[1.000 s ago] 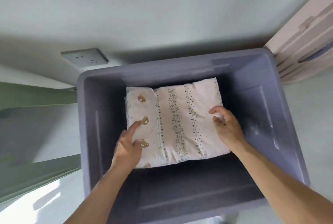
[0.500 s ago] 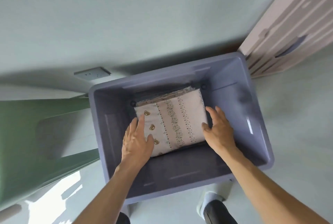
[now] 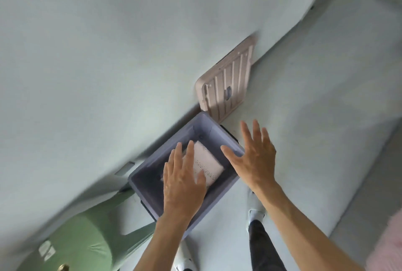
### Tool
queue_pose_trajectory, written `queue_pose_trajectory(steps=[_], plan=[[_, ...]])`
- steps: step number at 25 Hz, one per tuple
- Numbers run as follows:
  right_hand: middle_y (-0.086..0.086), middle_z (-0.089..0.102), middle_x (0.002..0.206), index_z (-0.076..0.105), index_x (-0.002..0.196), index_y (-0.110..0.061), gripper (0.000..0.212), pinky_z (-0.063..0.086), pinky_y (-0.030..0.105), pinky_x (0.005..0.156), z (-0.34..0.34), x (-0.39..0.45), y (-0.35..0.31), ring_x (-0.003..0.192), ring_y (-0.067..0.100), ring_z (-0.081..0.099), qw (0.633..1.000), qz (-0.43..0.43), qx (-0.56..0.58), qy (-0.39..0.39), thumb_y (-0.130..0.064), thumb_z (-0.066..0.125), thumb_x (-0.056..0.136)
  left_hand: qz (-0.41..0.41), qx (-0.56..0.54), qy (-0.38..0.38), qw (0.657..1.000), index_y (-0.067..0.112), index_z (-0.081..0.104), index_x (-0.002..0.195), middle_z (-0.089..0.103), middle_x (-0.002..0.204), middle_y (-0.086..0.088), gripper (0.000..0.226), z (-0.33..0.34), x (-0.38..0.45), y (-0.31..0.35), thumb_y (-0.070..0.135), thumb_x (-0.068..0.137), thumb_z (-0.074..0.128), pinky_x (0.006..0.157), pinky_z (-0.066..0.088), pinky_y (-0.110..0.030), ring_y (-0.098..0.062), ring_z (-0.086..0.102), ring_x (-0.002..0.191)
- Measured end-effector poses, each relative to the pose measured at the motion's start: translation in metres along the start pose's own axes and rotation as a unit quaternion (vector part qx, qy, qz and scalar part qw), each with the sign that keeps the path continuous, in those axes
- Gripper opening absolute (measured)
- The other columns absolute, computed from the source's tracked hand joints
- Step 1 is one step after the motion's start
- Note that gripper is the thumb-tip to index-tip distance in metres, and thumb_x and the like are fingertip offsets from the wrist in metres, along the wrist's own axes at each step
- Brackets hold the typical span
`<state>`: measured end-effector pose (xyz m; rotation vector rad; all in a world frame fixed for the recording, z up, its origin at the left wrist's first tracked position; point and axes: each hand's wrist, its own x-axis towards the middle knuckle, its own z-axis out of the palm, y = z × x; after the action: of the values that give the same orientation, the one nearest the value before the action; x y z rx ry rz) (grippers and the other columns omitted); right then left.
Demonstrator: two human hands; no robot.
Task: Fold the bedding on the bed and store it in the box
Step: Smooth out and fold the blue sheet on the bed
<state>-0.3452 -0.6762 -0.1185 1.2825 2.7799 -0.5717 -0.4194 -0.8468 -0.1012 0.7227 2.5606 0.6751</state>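
Folded white dotted bedding (image 3: 207, 165) lies inside the grey-blue plastic box (image 3: 217, 128) on the floor. I see my left hand (image 3: 182, 181) and right hand (image 3: 253, 157) above it, fingers spread straight, holding nothing.

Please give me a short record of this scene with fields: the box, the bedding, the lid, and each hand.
box: grey-blue, open, on the floor by the wall
bedding: folded, pale patterned, lying inside the box
lid: beige, ribbed, leaning on the wall behind the box
left hand: fingers straight, above the box, holding nothing
right hand: fingers spread, above the box's right rim, holding nothing
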Motion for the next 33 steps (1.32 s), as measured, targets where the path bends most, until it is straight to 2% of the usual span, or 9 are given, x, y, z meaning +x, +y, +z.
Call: queue_pose_trajectory(steps=[3, 6, 9, 14, 17, 21, 25, 27, 33], plan=[[0.001, 0.005, 0.167, 0.013, 0.156, -0.037, 0.092, 0.023, 0.052, 0.117, -0.086, -0.033, 0.03, 0.151, 0.03, 0.01, 0.995, 0.066, 0.041, 0.061, -0.079, 0.034, 0.077, 0.056, -0.016, -0.021, 0.998, 0.037, 0.004, 0.155, 0.005, 0.164, 0.003, 0.079, -0.036, -0.016, 0.082, 0.037, 0.094, 0.054, 0.122, 0.011, -0.043, -0.019, 0.005, 0.15], [-0.001, 0.002, 0.167, 0.011, 0.156, -0.04, 0.094, 0.02, 0.053, 0.118, -0.165, -0.05, 0.094, 0.152, 0.028, 0.008, 0.975, 0.151, 0.091, 0.134, -0.083, 0.033, 0.076, 0.109, -0.054, -0.041, 0.992, 0.037, 0.007, 0.154, 0.01, 0.163, 0.005, 0.079, -0.042, -0.021, 0.179, 0.043, 0.093, 0.056, 0.121, 0.015, -0.045, -0.019, 0.011, 0.15], [-0.004, -0.003, 0.167, 0.006, 0.156, -0.042, 0.095, 0.013, 0.056, 0.119, -0.222, -0.062, 0.172, 0.153, 0.027, 0.004, 0.955, 0.214, 0.108, 0.175, -0.087, 0.03, 0.075, 0.191, -0.035, -0.058, 0.979, 0.037, 0.01, 0.154, 0.011, 0.163, 0.006, 0.076, -0.011, -0.025, 0.275, 0.042, 0.094, 0.055, 0.121, 0.017, -0.045, -0.018, 0.011, 0.15], [-0.009, -0.01, 0.165, -0.004, 0.152, -0.049, 0.092, 0.002, 0.056, 0.119, -0.303, -0.095, 0.327, 0.153, 0.024, -0.003, 0.902, 0.331, 0.138, 0.239, -0.088, 0.034, 0.078, 0.277, 0.015, -0.147, 0.95, 0.038, -0.003, 0.154, -0.003, 0.164, 0.003, 0.077, 0.09, -0.04, 0.444, 0.041, 0.097, 0.049, 0.121, 0.007, -0.038, -0.019, 0.002, 0.151], [-0.007, -0.001, 0.166, 0.009, 0.155, -0.044, 0.097, 0.011, 0.06, 0.118, -0.345, -0.114, 0.409, 0.153, 0.025, 0.004, 0.871, 0.385, 0.15, 0.264, -0.091, 0.027, 0.071, 0.325, 0.036, -0.192, 0.925, 0.037, -0.002, 0.154, -0.003, 0.164, 0.002, 0.079, 0.146, -0.047, 0.526, 0.038, 0.096, 0.051, 0.122, 0.007, -0.039, -0.018, 0.0, 0.151], [-0.002, 0.018, 0.165, 0.025, 0.154, -0.04, 0.098, 0.029, 0.061, 0.113, -0.374, -0.112, 0.488, 0.15, 0.029, 0.021, 0.83, 0.431, 0.154, 0.318, -0.091, 0.032, 0.071, 0.375, 0.065, -0.232, 0.895, 0.036, -0.001, 0.154, -0.003, 0.164, 0.002, 0.078, 0.206, -0.037, 0.618, 0.038, 0.096, 0.051, 0.122, 0.007, -0.04, -0.017, -0.001, 0.151], [-0.002, 0.019, 0.164, 0.024, 0.154, -0.042, 0.095, 0.03, 0.057, 0.113, -0.399, -0.067, 0.56, 0.149, 0.029, 0.024, 0.808, 0.47, 0.147, 0.324, -0.089, 0.036, 0.072, 0.417, 0.076, -0.259, 0.868, 0.037, 0.0, 0.154, -0.002, 0.165, 0.002, 0.076, 0.269, 0.008, 0.717, 0.045, 0.095, 0.047, 0.122, 0.008, -0.043, -0.018, 0.002, 0.151], [-0.002, 0.02, 0.164, 0.022, 0.154, -0.043, 0.095, 0.028, 0.056, 0.115, -0.413, -0.035, 0.597, 0.149, 0.028, 0.022, 0.795, 0.494, 0.141, 0.322, -0.089, 0.037, 0.072, 0.446, 0.08, -0.278, 0.847, 0.035, 0.002, 0.155, 0.0, 0.164, 0.001, 0.077, 0.296, 0.038, 0.77, 0.054, 0.088, 0.036, 0.122, 0.01, -0.045, -0.02, 0.004, 0.151], [-0.005, 0.014, 0.165, 0.02, 0.154, -0.043, 0.1, 0.026, 0.055, 0.115, -0.498, 0.063, 0.704, 0.15, 0.027, 0.018, 0.708, 0.587, 0.148, 0.363, -0.092, 0.031, 0.068, 0.566, 0.078, -0.308, 0.761, 0.036, 0.004, 0.154, 0.004, 0.164, 0.001, 0.08, 0.37, 0.115, 0.96, 0.069, 0.084, 0.024, 0.119, 0.005, -0.04, -0.019, 0.008, 0.15]])
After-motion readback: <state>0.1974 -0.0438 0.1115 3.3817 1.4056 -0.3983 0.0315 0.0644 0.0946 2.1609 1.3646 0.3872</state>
